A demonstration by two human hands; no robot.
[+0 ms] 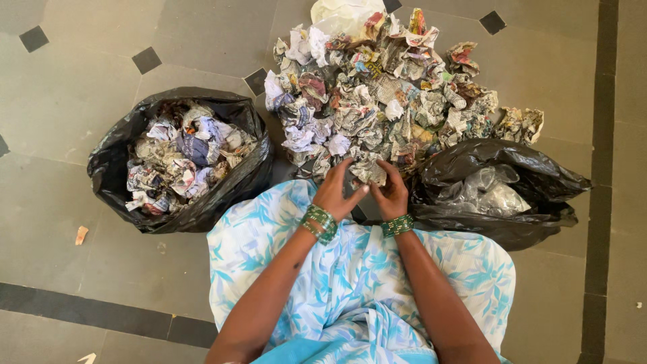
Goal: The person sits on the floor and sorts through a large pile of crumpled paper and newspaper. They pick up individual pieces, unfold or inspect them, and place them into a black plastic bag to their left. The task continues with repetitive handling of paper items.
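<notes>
- Two hands work at the near edge of the paper heap [384,94]: the left hand [335,192] and the right hand [391,194], each wrist ringed with green bangles.
- One paper ball [369,171] sits between them; both grips are closed around it, fingers curled on its sides, at the heap's edge just above the person's lap.
- The heap holds too many crumpled newspaper balls to count; it spreads across the floor [60,108] ahead of the person.
- Two black bags stand on the floor: the left bag [111,162], open and filled with paper balls, and the right bag [472,222], slumped, with clear plastic inside.
- One pale bag [340,12] lies at the heap's far end.
- One small scrap [81,234] lies left of the left bag.
- The blue-and-white dress [364,269] covers the lap.
</notes>
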